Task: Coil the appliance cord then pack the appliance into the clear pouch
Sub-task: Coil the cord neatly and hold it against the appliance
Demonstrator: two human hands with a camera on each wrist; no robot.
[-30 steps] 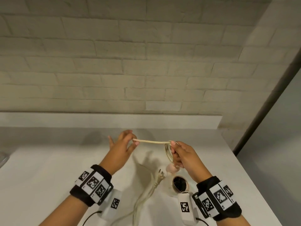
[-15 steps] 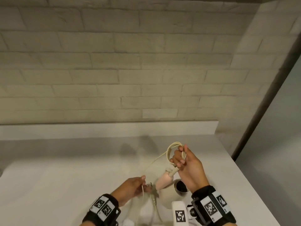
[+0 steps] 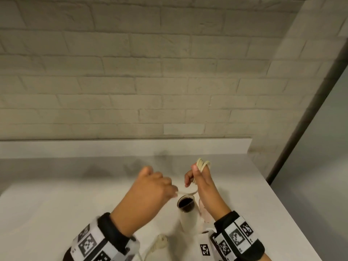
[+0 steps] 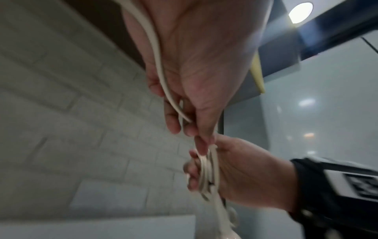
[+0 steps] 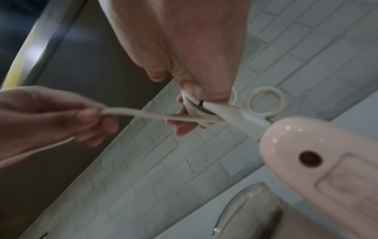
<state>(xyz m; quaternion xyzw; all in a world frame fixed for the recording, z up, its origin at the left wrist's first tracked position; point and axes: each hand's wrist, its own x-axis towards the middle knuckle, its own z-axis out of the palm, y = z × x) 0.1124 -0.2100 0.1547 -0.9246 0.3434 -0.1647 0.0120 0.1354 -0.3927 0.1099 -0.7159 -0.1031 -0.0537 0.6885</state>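
Observation:
A white hair dryer [image 3: 188,217] with a pink handle [image 5: 317,153] hangs over the white table [image 3: 56,204], its dark nozzle facing up. My right hand [image 3: 195,178] grips several loops of the cream cord [image 3: 203,163], coiled around its fingers just above the dryer. My left hand [image 3: 169,187], close on the left, pinches the free strand of cord [image 5: 143,114], which stretches across to the coil [image 4: 206,174]. The cord's plug [image 3: 161,240] lies on the table near my left wrist. No clear pouch is in view.
A low white ledge [image 3: 131,147] runs along the brick wall [image 3: 150,72] behind the table. The table's right edge [image 3: 282,200] drops off beside a dark post [image 3: 301,113].
My left hand has risen from the table near the plug to beside my right hand, bringing the cord strand with it. The right hand still holds the coil.

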